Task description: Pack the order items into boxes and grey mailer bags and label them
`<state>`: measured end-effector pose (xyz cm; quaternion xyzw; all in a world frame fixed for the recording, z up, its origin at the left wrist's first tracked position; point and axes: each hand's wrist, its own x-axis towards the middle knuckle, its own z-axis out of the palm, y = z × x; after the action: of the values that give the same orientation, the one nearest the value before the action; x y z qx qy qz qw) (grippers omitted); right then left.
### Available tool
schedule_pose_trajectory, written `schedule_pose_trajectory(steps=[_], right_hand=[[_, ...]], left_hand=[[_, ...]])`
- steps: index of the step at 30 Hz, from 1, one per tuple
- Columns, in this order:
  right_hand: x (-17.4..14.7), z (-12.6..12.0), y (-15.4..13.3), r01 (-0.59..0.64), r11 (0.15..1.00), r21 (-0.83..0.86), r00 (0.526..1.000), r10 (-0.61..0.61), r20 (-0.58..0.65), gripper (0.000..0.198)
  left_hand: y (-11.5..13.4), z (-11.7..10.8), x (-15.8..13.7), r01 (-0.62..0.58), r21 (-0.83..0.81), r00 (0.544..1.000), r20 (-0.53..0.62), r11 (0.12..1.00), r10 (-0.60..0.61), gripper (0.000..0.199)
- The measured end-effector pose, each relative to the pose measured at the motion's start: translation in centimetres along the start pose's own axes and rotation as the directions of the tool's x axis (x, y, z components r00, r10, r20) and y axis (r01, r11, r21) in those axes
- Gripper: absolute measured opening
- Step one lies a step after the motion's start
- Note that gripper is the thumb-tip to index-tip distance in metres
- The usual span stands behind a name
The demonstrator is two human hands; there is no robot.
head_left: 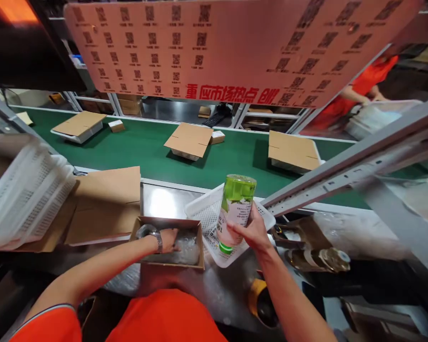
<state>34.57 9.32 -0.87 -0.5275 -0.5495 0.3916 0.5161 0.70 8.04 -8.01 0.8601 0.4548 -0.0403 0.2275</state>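
Note:
My right hand [254, 231] grips a green bottle [238, 197] with a white label. The bottle is upside down, slightly tilted, its green cap at the bottom. Behind and below it is a white perforated plastic basket [203, 205] with printed paper in it. My left hand [169, 240] reaches into an open cardboard box [201, 247], fingers apart against clear plastic wrapping [189, 251]. What lies under the wrapping is hidden.
Beyond the steel bench, a green conveyor belt [139, 147] carries cardboard-topped baskets [189, 138]. White baskets [32, 190] are stacked left beside flat cardboard [107, 204]. A clear bottle [317, 259] lies right. A metal post [328, 178] slants across; a person [374, 78] stands beyond.

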Motion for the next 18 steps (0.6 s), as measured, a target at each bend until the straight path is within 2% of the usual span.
schedule_pose_trajectory(steps=[1, 2, 3, 5, 7, 8, 9, 10, 11, 12, 14, 15, 16, 17, 18], right_hand=[[-0.3, 0.8, -2.2, 0.116, 0.992, -0.039, 0.988, -0.112, 0.105, 0.097], [-0.6, 1.9, -4.1, 0.220, 0.973, -0.073, 0.955, -0.200, 0.219, 0.104], [-0.8, 3.3, -5.6, 0.310, 0.947, -0.087, 0.901, -0.263, 0.345, 0.111], [-1.0, 6.9, -6.9, 0.431, 0.900, -0.065, 0.741, -0.312, 0.595, 0.120], [-1.1, 11.1, -6.3, 0.489, 0.870, -0.057, 0.563, -0.265, 0.783, 0.125], [-1.2, 13.3, -5.4, 0.516, 0.853, -0.085, 0.486, -0.208, 0.849, 0.125], [-1.3, 15.3, -4.4, 0.548, 0.825, -0.141, 0.430, -0.133, 0.893, 0.123], [-1.5, 17.1, -3.3, 0.588, 0.779, -0.217, 0.398, -0.046, 0.916, 0.117], [-1.7, 18.5, -2.3, 0.629, 0.719, -0.295, 0.389, 0.038, 0.920, 0.106], [-2.0, 19.5, -1.5, 0.666, 0.650, -0.366, 0.395, 0.108, 0.912, 0.091], [-2.6, 19.9, -0.5, 0.702, 0.561, -0.439, 0.422, 0.170, 0.891, 0.064], [-2.8, 19.3, -0.1, 0.697, 0.564, -0.442, 0.439, 0.152, 0.886, 0.057], [-3.1, 18.1, 0.2, 0.675, 0.592, -0.440, 0.479, 0.102, 0.872, 0.054], [-3.3, 16.6, 0.6, 0.636, 0.628, -0.449, 0.560, 0.025, 0.828, 0.052], [-3.6, 14.9, 1.1, 0.581, 0.660, -0.477, 0.675, -0.062, 0.735, 0.051]], left_hand=[[-0.8, -1.0, -1.3, -0.005, 0.008, 1.000, 0.009, 1.000, 0.004, 0.048], [-1.7, -2.1, -2.9, -0.013, 0.009, 1.000, 0.003, 1.000, 0.013, 0.047], [-2.7, -3.1, -4.7, -0.027, -0.003, 0.999, -0.019, 1.000, 0.027, 0.045], [-4.7, -4.7, -8.8, -0.034, -0.074, 0.992, -0.125, 0.997, 0.024, 0.038], [-6.6, -5.0, -12.8, 0.019, -0.218, 0.946, -0.311, 0.976, -0.088, 0.038], [-7.3, -4.6, -14.4, 0.060, -0.310, 0.898, -0.399, 0.949, -0.187, 0.040], [-7.9, -3.8, -15.6, 0.095, -0.402, 0.841, -0.457, 0.911, -0.289, 0.042], [-8.2, -2.8, -16.3, 0.119, -0.485, 0.786, -0.488, 0.866, -0.381, 0.044], [-8.4, -1.7, -16.7, 0.127, -0.552, 0.752, -0.489, 0.824, -0.443, 0.048], [-8.4, -0.5, -16.7, 0.123, -0.601, 0.745, -0.470, 0.790, -0.473, 0.053], [-8.2, 1.7, -16.1, 0.096, -0.650, 0.786, -0.415, 0.754, -0.458, 0.064], [-8.0, 2.5, -15.5, 0.079, -0.661, 0.809, -0.395, 0.746, -0.435, 0.069], [-7.9, 3.2, -15.0, 0.062, -0.668, 0.828, -0.380, 0.742, -0.412, 0.073], [-7.8, 3.7, -14.5, 0.048, -0.674, 0.843, -0.369, 0.737, -0.391, 0.077], [-7.8, 4.0, -14.1, 0.037, -0.679, 0.857, -0.357, 0.733, -0.373, 0.080]])
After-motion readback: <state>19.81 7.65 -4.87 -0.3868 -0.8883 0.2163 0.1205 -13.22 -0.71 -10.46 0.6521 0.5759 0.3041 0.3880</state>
